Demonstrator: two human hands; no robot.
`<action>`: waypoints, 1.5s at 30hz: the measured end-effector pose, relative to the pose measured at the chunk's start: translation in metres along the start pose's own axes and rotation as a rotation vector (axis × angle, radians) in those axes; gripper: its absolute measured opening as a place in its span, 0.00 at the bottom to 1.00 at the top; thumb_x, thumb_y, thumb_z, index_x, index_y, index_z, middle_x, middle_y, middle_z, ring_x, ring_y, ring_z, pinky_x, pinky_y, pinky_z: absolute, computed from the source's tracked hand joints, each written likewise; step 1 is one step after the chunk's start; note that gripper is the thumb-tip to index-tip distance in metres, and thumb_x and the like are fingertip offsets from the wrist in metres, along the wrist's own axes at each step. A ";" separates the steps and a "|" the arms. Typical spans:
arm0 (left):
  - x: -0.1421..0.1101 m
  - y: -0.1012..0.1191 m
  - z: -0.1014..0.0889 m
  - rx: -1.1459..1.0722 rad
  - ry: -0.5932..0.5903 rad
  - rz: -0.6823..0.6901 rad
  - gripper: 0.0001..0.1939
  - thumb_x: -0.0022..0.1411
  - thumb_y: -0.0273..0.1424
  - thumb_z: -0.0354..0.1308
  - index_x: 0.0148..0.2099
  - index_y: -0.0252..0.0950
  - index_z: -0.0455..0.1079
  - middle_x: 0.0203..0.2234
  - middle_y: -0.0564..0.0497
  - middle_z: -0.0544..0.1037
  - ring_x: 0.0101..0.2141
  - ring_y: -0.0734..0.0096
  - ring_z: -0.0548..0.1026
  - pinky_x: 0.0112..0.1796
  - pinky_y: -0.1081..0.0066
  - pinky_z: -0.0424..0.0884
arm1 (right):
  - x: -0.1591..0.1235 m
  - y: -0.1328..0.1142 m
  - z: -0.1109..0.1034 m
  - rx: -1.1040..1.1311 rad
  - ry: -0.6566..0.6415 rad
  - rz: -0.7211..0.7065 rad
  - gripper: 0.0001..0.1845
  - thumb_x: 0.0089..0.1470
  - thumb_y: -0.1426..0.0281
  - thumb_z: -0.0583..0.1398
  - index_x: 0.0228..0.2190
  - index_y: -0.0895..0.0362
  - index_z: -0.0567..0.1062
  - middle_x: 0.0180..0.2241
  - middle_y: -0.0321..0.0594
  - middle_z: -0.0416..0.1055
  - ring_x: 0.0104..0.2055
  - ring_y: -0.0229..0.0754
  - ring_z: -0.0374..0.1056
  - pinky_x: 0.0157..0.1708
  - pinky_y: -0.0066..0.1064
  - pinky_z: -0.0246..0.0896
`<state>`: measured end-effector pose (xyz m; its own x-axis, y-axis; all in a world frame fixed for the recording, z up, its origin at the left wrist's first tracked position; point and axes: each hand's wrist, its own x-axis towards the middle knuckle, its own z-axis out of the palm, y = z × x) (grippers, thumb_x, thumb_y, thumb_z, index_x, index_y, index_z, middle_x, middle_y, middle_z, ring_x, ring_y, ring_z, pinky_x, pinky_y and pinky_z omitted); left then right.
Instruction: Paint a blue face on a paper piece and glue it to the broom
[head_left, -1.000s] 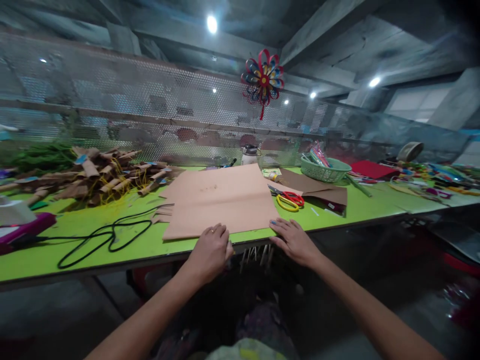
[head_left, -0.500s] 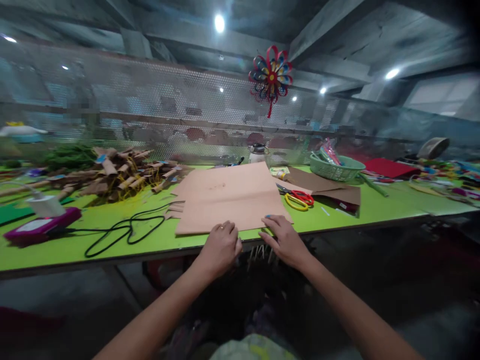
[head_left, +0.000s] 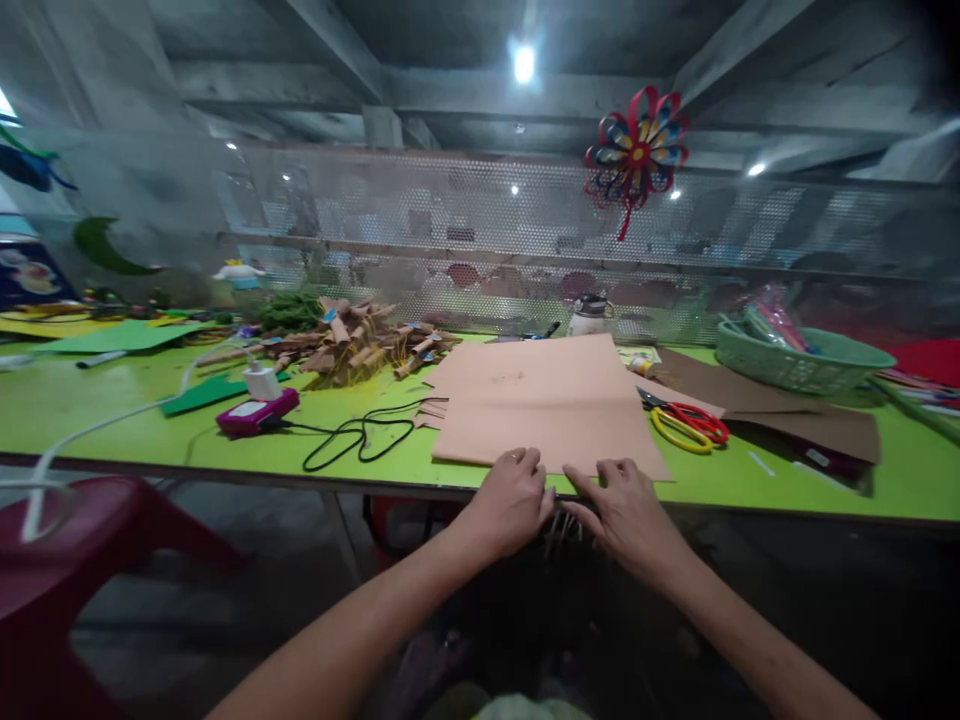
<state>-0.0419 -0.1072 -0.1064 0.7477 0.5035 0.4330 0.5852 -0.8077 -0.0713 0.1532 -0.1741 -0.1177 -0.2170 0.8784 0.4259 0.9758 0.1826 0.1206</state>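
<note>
A large sheet of brown paper (head_left: 540,405) lies on the table, with a crease across its middle and stacked edges at its left side. My left hand (head_left: 514,500) is at the paper's near edge, its fingers curled together; whatever they hold, if anything, is hidden. Close beside it, my right hand (head_left: 626,510) lies over the same edge near the right corner, thumb and fingers apart. Scissors (head_left: 686,425) with one red and one yellow handle rest just right of the sheet, their blades partly under paper.
A purple power strip (head_left: 259,412) with a white plug and black cord (head_left: 360,435) is at left. Bundled brown paper rolls (head_left: 360,345) pile behind it. At right stand darker brown sheets (head_left: 810,425) and a green basket (head_left: 802,358). A red stool (head_left: 97,540) is lower left.
The view has swung left, so the table's things appear farther right. My right hand has come inward along the paper's near edge, closer to my left hand, which stays at that edge.
</note>
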 end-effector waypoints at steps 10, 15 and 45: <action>-0.045 -0.051 -0.019 -0.003 0.099 0.013 0.10 0.70 0.32 0.52 0.45 0.33 0.72 0.40 0.43 0.74 0.44 0.58 0.73 0.47 0.56 0.71 | 0.005 -0.003 -0.015 -0.020 -0.091 0.018 0.27 0.63 0.52 0.54 0.58 0.48 0.71 0.41 0.52 0.70 0.45 0.56 0.62 0.42 0.44 0.60; -0.072 -0.084 -0.033 0.041 0.144 -0.012 0.14 0.71 0.32 0.48 0.43 0.35 0.74 0.37 0.43 0.76 0.41 0.59 0.74 0.49 0.55 0.68 | 0.003 -0.003 -0.013 -0.012 -0.071 0.020 0.27 0.62 0.52 0.56 0.58 0.49 0.71 0.41 0.52 0.70 0.45 0.56 0.61 0.43 0.44 0.59; -0.089 -0.115 -0.017 0.010 0.366 -0.112 0.18 0.71 0.37 0.48 0.35 0.35 0.74 0.36 0.45 0.76 0.36 0.62 0.77 0.39 0.65 0.69 | -0.011 0.054 -0.013 0.616 0.194 0.300 0.17 0.59 0.61 0.60 0.45 0.56 0.80 0.47 0.52 0.74 0.55 0.54 0.64 0.58 0.49 0.58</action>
<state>-0.1812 -0.0646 -0.1210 0.5181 0.4441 0.7310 0.6613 -0.7500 -0.0131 0.2083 -0.1796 -0.1038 0.1184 0.8461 0.5196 0.8201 0.2117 -0.5316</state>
